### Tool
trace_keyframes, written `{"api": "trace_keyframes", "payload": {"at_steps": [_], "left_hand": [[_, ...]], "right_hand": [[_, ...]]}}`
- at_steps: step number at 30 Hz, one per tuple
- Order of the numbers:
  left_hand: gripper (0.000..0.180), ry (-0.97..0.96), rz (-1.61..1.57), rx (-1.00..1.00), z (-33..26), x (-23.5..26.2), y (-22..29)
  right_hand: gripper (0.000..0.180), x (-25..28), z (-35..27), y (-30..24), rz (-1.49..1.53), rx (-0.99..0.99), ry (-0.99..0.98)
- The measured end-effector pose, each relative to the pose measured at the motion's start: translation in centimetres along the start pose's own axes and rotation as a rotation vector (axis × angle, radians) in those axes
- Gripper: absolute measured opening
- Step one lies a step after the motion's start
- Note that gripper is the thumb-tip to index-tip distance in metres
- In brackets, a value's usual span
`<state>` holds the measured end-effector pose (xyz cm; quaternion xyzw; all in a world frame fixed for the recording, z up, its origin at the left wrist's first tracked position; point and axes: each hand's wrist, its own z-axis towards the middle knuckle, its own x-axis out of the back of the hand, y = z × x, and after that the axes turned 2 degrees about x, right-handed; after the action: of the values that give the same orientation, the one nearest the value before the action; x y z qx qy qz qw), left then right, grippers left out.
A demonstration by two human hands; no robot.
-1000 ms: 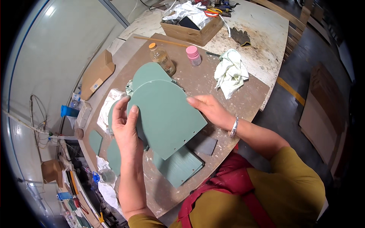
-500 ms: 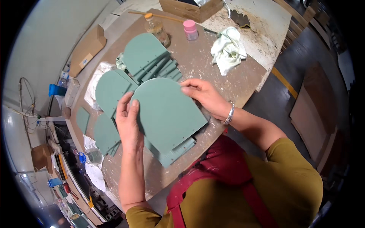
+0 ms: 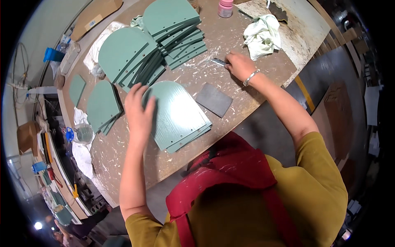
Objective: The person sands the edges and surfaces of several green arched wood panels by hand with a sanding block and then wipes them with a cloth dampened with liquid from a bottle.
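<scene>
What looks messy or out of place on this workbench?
The brown tabletop is speckled all over with pale dried splatter, and a crumpled white rag lies near the right hand. The green arched panels sit in tidy stacks.

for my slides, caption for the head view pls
Left hand flat on a green arched panel; right hand touching a small metal tool.

One head-worn fisheye view, looking steeply down from above the person onto the workbench (image 3: pixel 230 88). Bench runs diagonally, lower left to upper right, close in. Own torso and apron (image 3: pixel 230 185) fill the lower half; both forearms rise from there to the left hand (image 3: pixel 139 110) and right hand (image 3: pixel 238 66). Straight edges bow toward the black rim. Left margin shows a shelf, probably; too dark and warped to tell. No second view shares the scene.
</scene>
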<state>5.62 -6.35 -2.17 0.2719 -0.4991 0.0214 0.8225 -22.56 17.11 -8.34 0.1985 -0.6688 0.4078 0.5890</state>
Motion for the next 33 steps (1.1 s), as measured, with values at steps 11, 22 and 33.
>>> {"api": "trace_keyframes", "payload": {"at_steps": [11, 22, 33], "left_hand": [[0.074, -0.374, 0.170, -0.188, -6.0, -2.2, 7.8], [0.041, -0.406, 0.005, -0.540, -7.0, -3.3, 5.9], [0.075, -0.283, 0.057, -0.311, -7.2, -2.8, 6.0]], "right_hand": [[0.019, -0.6, 1.1, 0.1, 0.103, -0.096, -0.018], [0.017, -1.5, 1.7, 2.1, 0.233, -0.119, -0.064], [0.026, -0.4, -12.7, -6.4, 0.886, -0.226, -0.261]]}}
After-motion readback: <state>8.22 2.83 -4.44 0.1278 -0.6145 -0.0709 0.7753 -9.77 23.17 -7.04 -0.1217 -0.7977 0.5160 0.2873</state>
